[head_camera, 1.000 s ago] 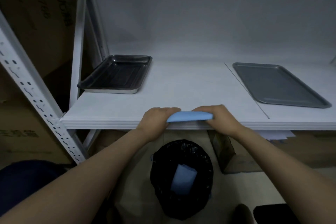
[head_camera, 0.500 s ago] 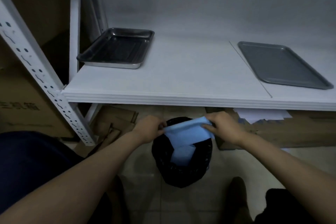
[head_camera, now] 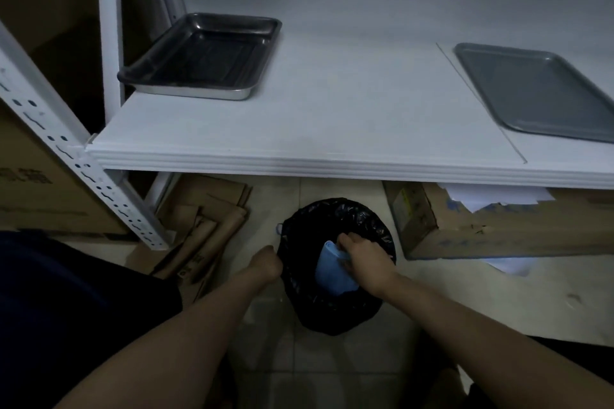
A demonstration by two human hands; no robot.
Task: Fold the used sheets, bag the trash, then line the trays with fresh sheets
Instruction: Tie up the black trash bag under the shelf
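A black trash bag stands open on the floor below the white shelf. My right hand is inside its mouth and grips the top edge of a folded blue sheet, which stands in the bag. My left hand has curled fingers and sits against the bag's left rim; whether it holds the rim is hidden. On the shelf a deep steel tray sits at the left and a flat grey tray at the right, both bare.
A cardboard box with white papers on it lies under the shelf to the right of the bag. Flattened cardboard lies to the left, by the perforated shelf upright. Tiled floor shows in front.
Both hands carried the blue sheet down from the shelf edge to the bag. My left hand has let go of it and my right hand has lowered it into the bag.
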